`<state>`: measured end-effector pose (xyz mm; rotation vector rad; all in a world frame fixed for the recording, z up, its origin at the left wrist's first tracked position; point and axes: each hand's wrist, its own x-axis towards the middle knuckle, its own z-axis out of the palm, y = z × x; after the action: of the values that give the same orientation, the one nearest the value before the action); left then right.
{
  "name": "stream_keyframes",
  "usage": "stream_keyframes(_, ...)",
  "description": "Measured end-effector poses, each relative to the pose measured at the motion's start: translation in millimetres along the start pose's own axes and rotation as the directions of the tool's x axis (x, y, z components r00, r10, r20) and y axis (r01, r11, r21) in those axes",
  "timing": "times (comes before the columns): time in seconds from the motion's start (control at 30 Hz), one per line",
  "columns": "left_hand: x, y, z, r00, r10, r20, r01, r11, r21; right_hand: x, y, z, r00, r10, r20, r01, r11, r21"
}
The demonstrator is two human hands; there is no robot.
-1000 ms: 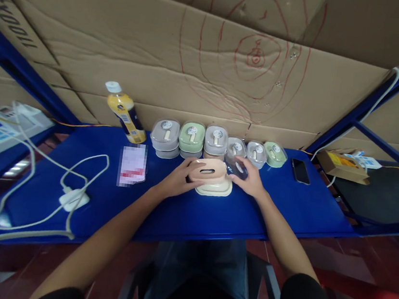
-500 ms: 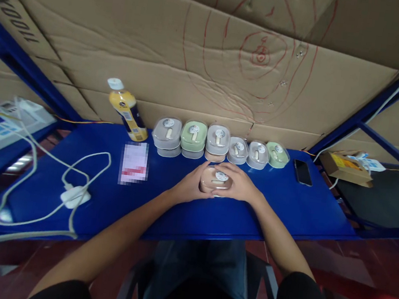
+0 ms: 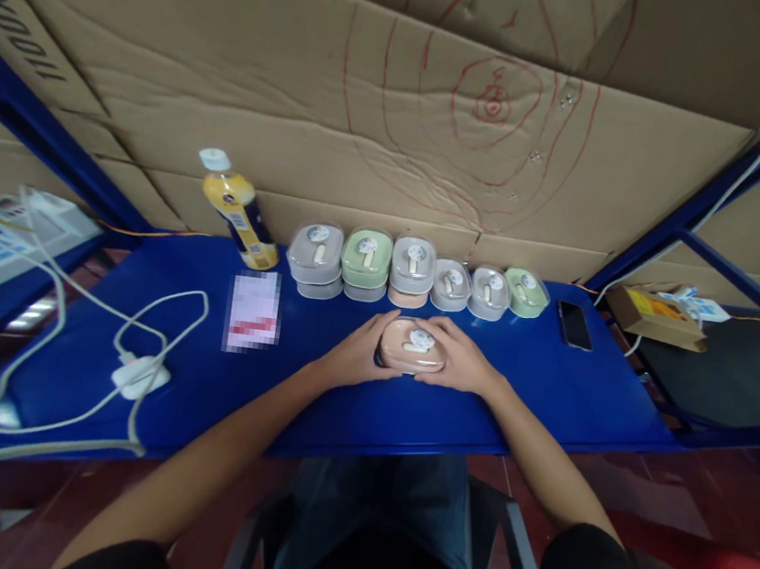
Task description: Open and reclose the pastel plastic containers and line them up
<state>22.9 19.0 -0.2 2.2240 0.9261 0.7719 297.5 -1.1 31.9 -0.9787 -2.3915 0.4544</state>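
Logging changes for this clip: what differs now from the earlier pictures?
The clear cover, earlier in the right hand, moved leftward onto the peach box, which the left hand still holds and the right now clasps too. The rear boxes, bottle and phone stayed put.

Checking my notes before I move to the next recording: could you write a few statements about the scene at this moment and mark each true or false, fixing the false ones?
1. The left hand and the right hand both hold the pink box. True.
2. The bottle is to the left of the row of boxes. True.
3. The pink box is behind the row of boxes. False: it is in front of the row, on the person's side.
4. The bottle lies on its side. False: it stands with its cap at the top.
5. A phone lies to the right of the row of boxes. True.
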Motion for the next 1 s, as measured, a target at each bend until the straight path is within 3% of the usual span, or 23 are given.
stream_keyframes(0.1,-2,0,-2.5,0.999,0.014,-0.036,-0.013,1.0,0.02,-6,1,-16,0.99,0.037,-0.133,-0.036,0.999,0.005)
stream_keyframes(0.17,-3,0,-2.8,0.999,-0.01,-0.042,0.011,1.0,0.023,-10,8,-33,0.949,0.084,-0.304,-0.105,0.993,-0.051)
stream_keyframes(0.23,-4,0,-2.9,0.999,-0.034,-0.031,0.034,0.999,0.027,-12,26,-52,0.841,0.147,-0.52,-0.25,0.959,-0.133)
stream_keyframes(0.3,-4,1,-3.3,0.999,-0.044,-0.021,0.044,0.998,0.035,-12,53,-72,0.676,0.248,-0.694,-0.479,0.863,-0.159)
stream_keyframes(0.43,-3,6,-5.3,0.999,-0.048,-0.021,0.049,0.998,0.042,-8,112,-106,0.411,0.439,-0.799,-0.808,0.581,-0.096)
stream_keyframes(0.5,-3,9,-6.8,0.998,-0.056,-0.018,0.056,0.998,0.038,-4,130,-114,0.353,0.493,-0.796,-0.876,0.473,-0.095)
stream_keyframes(0.7,-1,16,-9.6,0.998,-0.064,-0.008,0.064,0.996,0.059,2,139,-112,0.344,0.548,-0.763,-0.92,0.359,-0.156)
stream_keyframes(0.83,-1,16,-10.1,0.996,-0.086,0.007,0.085,0.994,0.074,-2,130,-110,0.36,0.507,-0.783,-0.911,0.372,-0.178)
stream_keyframes(0.9,-1,16,-10.2,0.996,-0.088,0.016,0.086,0.993,0.078,-3,120,-109,0.422,0.392,-0.817,-0.861,0.455,-0.227)
stream_keyframes(1.0,-1,14,-9.6,0.997,-0.076,0.017,0.074,0.993,0.089,4,98,-97,0.617,0.204,-0.76,-0.665,0.652,-0.365)
